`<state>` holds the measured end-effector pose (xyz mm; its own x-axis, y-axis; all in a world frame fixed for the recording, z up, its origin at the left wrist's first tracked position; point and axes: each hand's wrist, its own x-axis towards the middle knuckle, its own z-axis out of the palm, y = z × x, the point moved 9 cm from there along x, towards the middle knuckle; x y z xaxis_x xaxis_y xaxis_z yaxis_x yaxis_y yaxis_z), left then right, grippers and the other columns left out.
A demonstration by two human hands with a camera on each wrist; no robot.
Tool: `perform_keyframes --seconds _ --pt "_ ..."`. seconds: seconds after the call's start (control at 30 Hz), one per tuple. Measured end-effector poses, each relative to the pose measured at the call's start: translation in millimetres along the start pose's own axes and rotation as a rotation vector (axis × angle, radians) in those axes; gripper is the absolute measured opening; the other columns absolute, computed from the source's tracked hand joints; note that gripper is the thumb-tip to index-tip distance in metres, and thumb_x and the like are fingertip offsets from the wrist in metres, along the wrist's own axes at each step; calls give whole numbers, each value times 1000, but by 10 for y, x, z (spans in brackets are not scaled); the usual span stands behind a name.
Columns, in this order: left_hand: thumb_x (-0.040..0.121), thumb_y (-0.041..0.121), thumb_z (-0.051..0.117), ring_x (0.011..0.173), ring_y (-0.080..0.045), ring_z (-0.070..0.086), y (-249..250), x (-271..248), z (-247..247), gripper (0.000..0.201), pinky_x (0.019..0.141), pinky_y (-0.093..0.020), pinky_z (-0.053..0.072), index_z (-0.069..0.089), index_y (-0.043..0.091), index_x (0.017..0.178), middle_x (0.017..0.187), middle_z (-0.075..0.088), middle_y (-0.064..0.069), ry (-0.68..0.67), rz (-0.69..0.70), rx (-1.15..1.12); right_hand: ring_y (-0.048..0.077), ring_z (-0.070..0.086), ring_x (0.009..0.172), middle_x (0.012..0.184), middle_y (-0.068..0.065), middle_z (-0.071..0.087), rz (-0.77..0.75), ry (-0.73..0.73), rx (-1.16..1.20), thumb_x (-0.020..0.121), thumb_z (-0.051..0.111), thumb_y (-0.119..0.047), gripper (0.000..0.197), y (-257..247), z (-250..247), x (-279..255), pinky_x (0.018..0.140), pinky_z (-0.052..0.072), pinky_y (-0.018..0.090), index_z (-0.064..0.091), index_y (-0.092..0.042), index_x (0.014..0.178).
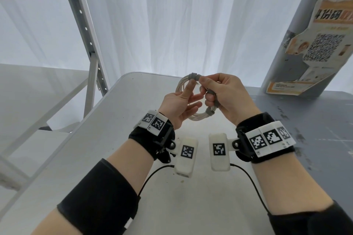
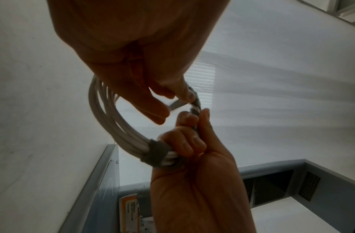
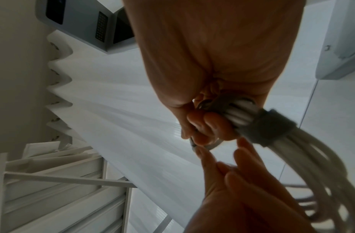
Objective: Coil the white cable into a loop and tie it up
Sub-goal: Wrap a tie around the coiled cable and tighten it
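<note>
White cable (image 1: 186, 99) coiled, held above the table (image 1: 107, 150) | right hand (image 1: 227, 97) curled around its 3 o'clock side | gray strap (image 1: 193, 76) at 12 o'clock pinched by left hand (image 1: 181, 105).

From the head camera we look forward and down over both forearms onto the white table (image 1: 118, 139), with the curtain (image 1: 172, 15) behind. Our left wrist camera sits close under the left hand (image 2: 133, 55), facing along its fingers toward the right hand (image 2: 194, 181). Our right wrist camera looks along the right hand (image 3: 212, 47) toward the left. All three views share the coiled white cable (image 1: 184, 86) held between the hands.
</note>
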<state>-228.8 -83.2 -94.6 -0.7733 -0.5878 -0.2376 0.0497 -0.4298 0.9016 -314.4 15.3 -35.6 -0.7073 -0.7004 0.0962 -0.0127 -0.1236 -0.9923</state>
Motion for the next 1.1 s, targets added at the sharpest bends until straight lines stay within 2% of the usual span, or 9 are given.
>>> perform_keyframes --seconds 0.1,0.17,0.23,0.33,0.57,0.73,0.87,1.03,1.1 --pt "85 45 70 57 -7 66 6 -9 4 36 46 -14 48 63 10 90 88 74 1 -12 -11 -11 14 43 47 65 10 60 -3 2 12 95 70 -12 15 -5 -3 -4 46 41 26 65 2 96" --pt "88 36 70 74 -14 74 45 -13 41 30 49 -16 50 68 8 99 95 76 -1 -64 -8 -66 14 43 46 64 9 60 -13 13 -4 95 70 -12 14 -11 -24 -4 45 40 26 65 0 92" --pt "92 23 67 87 -20 74 99 -23 68 22 59 -20 56 70 6 105 103 75 -6 -104 5 -144 15 43 46 63 9 60 -19 28 -17 95 70 -12 14 -10 -49 -3 45 41 27 65 1 92" --pt "95 11 62 88 -20 73 165 -39 100 17 72 -24 59 70 3 108 105 74 -9 -145 23 -213 14 44 46 64 10 60 -27 37 -32 95 71 -13 17 -5 -55 -4 45 41 27 65 3 95" --pt "99 9 57 87 -23 66 180 -53 215 12 98 -42 53 69 7 100 98 72 -10 -213 -42 -253 18 49 45 64 9 65 -57 63 -99 94 73 -19 17 2 -80 22 51 42 33 67 -3 91" --pt "101 13 50 96 -27 59 219 -124 302 22 97 -44 52 69 10 91 109 71 -6 -279 -40 -266 18 48 44 63 7 65 -39 63 -92 95 71 -19 16 18 -83 19 51 40 34 66 -5 89" --pt "103 35 47 106 -24 58 235 -139 341 28 96 -42 50 66 14 100 123 70 4 -296 -52 -290 18 48 46 67 9 64 -18 50 -58 96 69 -17 17 28 -77 13 52 41 34 68 -1 98" --pt "107 37 35 102 -23 50 184 -86 306 34 72 -36 44 53 17 86 116 70 6 -220 -66 -322 22 51 47 79 23 62 -3 1 -110 96 70 -16 15 61 41 -16 48 43 32 67 -1 99" --pt "107 38 31 92 -20 51 166 -72 274 41 70 -34 39 51 19 76 107 68 6 -203 -88 -320 23 51 47 77 20 66 3 -25 -115 95 70 -14 14 84 93 -24 46 42 32 66 -1 99"
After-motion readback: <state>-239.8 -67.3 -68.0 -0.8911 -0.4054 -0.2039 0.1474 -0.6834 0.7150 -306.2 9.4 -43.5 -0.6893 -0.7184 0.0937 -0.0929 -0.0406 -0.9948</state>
